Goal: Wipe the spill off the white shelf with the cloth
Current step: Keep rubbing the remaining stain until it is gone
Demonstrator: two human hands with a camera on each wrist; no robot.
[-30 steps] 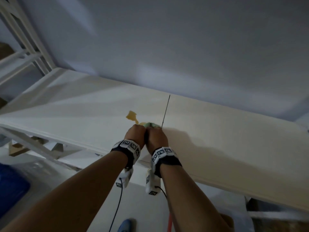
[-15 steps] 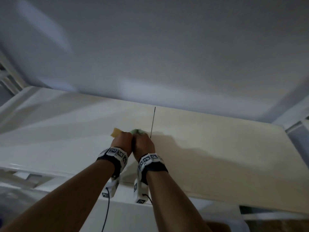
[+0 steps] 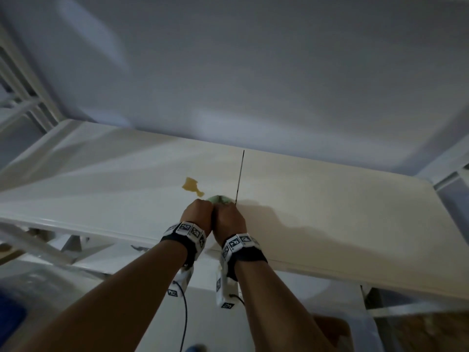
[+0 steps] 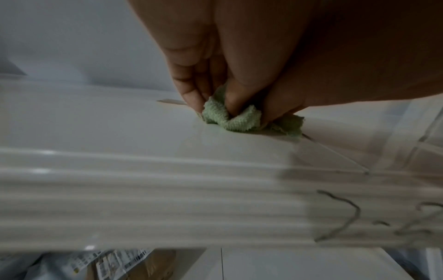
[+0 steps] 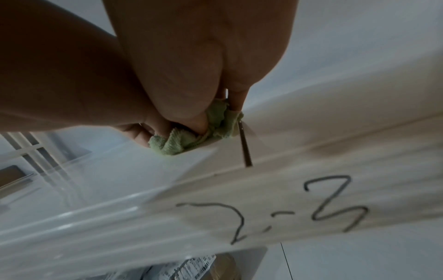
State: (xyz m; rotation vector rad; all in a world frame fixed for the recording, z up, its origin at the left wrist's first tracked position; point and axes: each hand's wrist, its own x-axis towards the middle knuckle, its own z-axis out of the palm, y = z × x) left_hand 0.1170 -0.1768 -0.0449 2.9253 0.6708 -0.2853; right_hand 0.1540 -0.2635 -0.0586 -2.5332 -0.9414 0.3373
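**Cloth held bunched on shelf, spill just beyond the knuckles**

Left hand and right hand side by side, knuckles touching, on top of the white shelf. Both wrapped around one crumpled green cloth. From the head view, only a small arc of cloth visible past the knuckles.

Left wrist view: fingers curled downward, tips dug into the folds of the cloth, thumb pressed into the middle of the wad. Cloth in contact with the shelf surface. Grip narrow and tight, nothing splayed.

Right wrist view: thumb and fingers closed on the far edge of the cloth, the wad pinched between thumb pad and fingertips. Same cloth shared with the other hand, whose fingertips appear at the lower left of the bundle.

Yellowish spill on the shelf top, up and to the left of the hands, its thin tail running down toward the left knuckles. Main patch uncovered by cloth; contact between cloth and the tail not determinable.

Dark seam line across the shelf, ending just beside the right edge of the cloth. Handwritten black marking on the front edge of the shelf, below the right hand; reading uncertain. Pale wall behind the shelf. Tagged wristbands on both wrists.
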